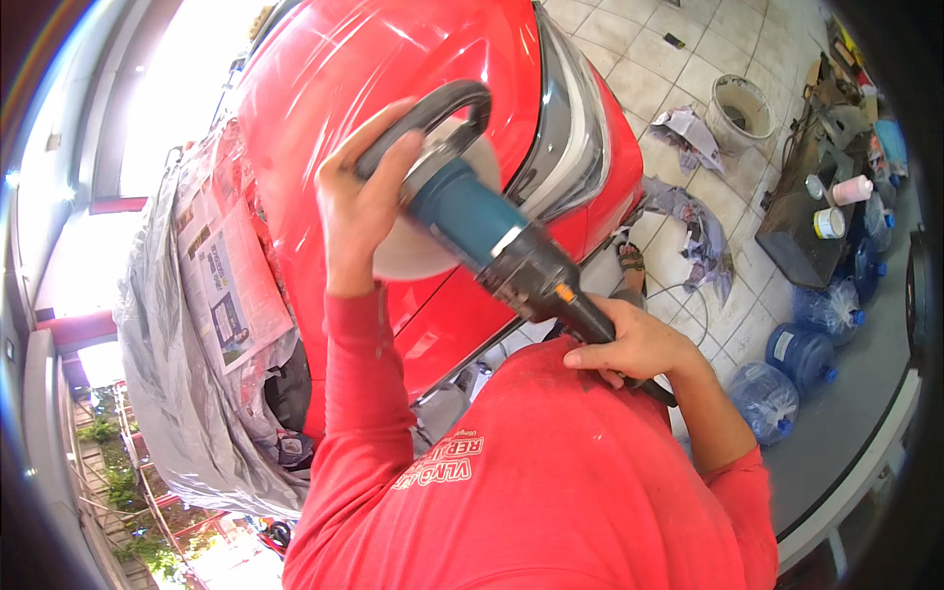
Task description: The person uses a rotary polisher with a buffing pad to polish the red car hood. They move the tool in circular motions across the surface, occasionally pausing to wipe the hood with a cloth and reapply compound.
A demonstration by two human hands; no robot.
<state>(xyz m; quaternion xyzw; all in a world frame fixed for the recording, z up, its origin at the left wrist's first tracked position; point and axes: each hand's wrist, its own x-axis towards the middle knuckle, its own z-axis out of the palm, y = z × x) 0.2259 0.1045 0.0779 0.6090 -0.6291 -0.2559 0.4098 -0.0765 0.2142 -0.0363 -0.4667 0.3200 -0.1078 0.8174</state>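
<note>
Forward, left hand [366,202] curls round the polisher [467,214].

Pale disc [411,248], one: middle hidden behind polisher [482,226]; contact with car body [339,118] indeterminable. Car body, red — cut off at upper edge. Left hand [366,197] — slightly blurred. Right hand [639,342]: fingers partly concealed.

To the right of your right fingers [595,355] you have large blue jugs [801,359]; farther ahead of those fingers, rightward, sit a bucket [723,125], crumpled paper [690,136] and a pink bottle [852,190].
</note>
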